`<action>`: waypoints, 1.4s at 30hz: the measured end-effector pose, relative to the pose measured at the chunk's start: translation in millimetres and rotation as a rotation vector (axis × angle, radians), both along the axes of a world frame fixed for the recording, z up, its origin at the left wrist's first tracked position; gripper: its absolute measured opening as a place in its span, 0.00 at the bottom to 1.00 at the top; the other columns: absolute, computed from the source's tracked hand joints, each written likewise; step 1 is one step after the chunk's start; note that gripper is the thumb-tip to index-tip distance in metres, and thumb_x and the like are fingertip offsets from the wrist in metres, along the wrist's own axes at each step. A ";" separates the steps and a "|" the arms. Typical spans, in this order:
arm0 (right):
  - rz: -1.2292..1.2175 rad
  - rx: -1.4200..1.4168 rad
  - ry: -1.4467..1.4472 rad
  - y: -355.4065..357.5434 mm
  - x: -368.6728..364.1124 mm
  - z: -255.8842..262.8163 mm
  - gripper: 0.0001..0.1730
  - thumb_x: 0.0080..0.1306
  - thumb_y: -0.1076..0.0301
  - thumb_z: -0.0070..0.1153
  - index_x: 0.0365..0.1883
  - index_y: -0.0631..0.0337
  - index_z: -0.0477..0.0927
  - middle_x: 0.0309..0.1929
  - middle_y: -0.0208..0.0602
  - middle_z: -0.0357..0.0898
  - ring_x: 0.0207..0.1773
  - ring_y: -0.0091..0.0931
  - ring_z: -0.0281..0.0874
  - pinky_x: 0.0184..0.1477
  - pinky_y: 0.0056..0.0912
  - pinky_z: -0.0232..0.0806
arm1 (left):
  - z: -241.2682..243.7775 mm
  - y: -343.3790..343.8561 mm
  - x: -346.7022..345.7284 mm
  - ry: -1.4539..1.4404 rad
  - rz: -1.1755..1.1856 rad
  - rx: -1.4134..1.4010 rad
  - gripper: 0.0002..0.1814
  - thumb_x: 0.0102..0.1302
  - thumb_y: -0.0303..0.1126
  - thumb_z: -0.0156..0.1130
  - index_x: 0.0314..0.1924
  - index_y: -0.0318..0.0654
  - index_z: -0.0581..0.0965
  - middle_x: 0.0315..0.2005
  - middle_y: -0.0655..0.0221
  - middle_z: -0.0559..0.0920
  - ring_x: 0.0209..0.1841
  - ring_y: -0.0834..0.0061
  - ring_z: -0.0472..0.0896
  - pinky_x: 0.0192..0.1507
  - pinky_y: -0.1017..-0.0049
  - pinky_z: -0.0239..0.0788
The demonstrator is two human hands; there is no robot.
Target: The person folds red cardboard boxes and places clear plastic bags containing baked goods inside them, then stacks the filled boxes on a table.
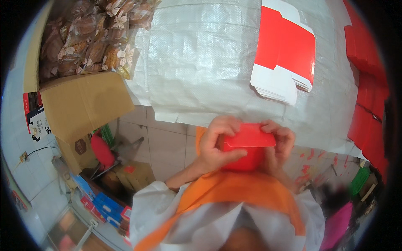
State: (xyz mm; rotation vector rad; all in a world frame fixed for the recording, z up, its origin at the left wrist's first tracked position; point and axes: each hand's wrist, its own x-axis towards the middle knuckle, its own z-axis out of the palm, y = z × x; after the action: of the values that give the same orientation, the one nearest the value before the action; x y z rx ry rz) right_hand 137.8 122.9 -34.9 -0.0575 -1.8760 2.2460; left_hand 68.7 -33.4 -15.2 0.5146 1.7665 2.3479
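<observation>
Close to my chest I hold a small red cardboard box (248, 135) between both hands. My left hand (216, 144) grips its left side, the thumb across the front below a flap edge and the fingers over the top. My right hand (278, 139) clasps the right side, its fingertips bent over the upper corner. The flap lies across the top of the box and its front edge juts out. Whether anything is inside cannot be seen. Beyond my hands, a stack of flat red and white box blanks (284, 50) lies on the sheet-covered table (201, 62).
At the upper left, an open cardboard carton (88, 103) holds many wrapped baked goods (94, 40). Red boxes (366, 94) are piled along the right edge. Below left are a red-seated stool (103, 150) and another carton (135, 175) on the tiled floor (166, 141).
</observation>
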 end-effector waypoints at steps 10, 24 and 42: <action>-0.062 0.008 -0.204 -2.3 -14.7 25.6 0.06 0.59 0.77 0.44 0.36 0.63 0.66 0.42 0.43 0.68 0.46 0.28 0.64 0.51 0.32 0.57 | 15.5 -2.5 -4.6 -0.154 -0.072 -0.276 0.09 0.54 0.20 0.59 0.37 0.30 0.73 0.42 0.61 0.73 0.45 0.72 0.72 0.48 0.76 0.63; 0.091 0.200 -0.168 14.4 -2.5 17.8 0.07 0.60 0.80 0.41 0.34 0.66 0.72 0.45 0.46 0.70 0.50 0.35 0.66 0.54 0.36 0.58 | -1.3 -7.6 2.0 0.032 -0.104 -0.310 0.13 0.49 0.16 0.60 0.37 0.33 0.75 0.47 0.59 0.72 0.51 0.63 0.71 0.52 0.70 0.62; -0.054 -0.157 -0.439 164.2 -81.3 111.2 0.24 0.63 0.63 0.50 0.56 0.59 0.63 0.45 0.35 0.72 0.47 0.23 0.71 0.49 0.27 0.65 | 53.3 49.3 -82.1 0.045 -0.018 -0.173 0.12 0.62 0.25 0.48 0.44 0.34 0.74 0.55 0.55 0.67 0.57 0.66 0.66 0.57 0.68 0.58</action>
State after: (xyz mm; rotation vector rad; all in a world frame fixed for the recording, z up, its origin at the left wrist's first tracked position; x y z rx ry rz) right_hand 56.5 287.2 76.3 -0.6675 -1.8513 2.4894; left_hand -13.4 15.9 38.1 0.5582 1.9528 2.1614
